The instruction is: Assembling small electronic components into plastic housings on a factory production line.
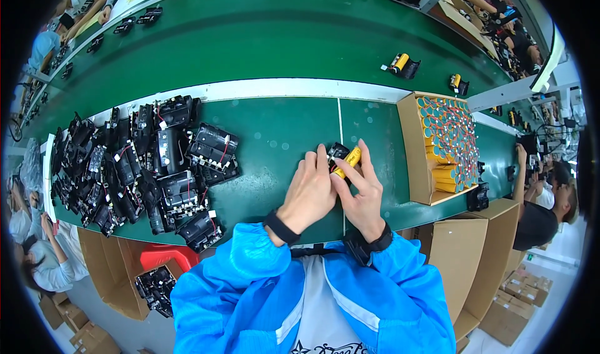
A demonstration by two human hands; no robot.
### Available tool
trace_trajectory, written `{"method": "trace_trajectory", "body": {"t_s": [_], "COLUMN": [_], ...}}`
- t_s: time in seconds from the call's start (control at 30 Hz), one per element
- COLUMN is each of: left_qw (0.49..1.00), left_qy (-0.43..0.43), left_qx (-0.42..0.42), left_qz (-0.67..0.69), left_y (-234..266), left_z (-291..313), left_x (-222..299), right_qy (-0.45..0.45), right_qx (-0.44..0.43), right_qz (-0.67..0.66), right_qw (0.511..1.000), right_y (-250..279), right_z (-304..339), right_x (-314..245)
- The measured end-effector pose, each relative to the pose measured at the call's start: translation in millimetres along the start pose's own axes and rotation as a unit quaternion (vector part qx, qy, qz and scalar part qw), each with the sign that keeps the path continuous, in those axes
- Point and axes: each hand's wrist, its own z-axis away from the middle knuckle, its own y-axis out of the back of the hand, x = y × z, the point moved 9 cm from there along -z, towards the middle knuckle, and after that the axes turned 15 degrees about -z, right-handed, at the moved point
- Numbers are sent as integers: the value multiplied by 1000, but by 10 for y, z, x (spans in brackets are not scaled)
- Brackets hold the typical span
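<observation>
Over the green bench, my two hands meet around a small black plastic housing (338, 150) and a yellow cylindrical battery (350, 161). My left hand (309, 189) has its fingers closed at the housing's near left side, covering much of it. The battery lies tilted in or against the housing, pinched by the thumb and fingers of my right hand (363, 199). Whether it is fully seated I cannot tell. A bit of red wire shows by the fingertips. To the right stands an open cardboard box (414, 160) packed with upright yellow batteries (445, 172) with red wires.
A large heap of black housings (125, 166) covers the bench's left part. Beyond a white rail (269, 88), a green belt (262, 35) carries housings, one with a yellow battery (401, 62). Cardboard boxes (458, 247) and a red stool (172, 254) stand below. Other people work at both sides.
</observation>
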Motion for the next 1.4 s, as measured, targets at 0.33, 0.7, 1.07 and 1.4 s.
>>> {"method": "trace_trajectory", "body": {"t_s": [0.33,0.7,1.07,1.4], "left_qw": [994,974,988,993], "left_qy": [-54,-155,-149,-3], "left_qx": [-58,-60,-25,-115], "left_qz": [71,-154,-31,-15], "left_y": [287,374,412,101], "left_z": [123,119,112,-325], "left_x": [-63,188,67,-106], "right_qy": [-1,59,46,43], "right_qx": [-14,6,-22,-6], "right_qz": [119,43,75,31], "right_qw": [993,997,996,999], "right_y": [-119,-41,-103,-141], "right_z": [-34,-9,-71,-55], "right_x": [-154,-72,-168,-136]}}
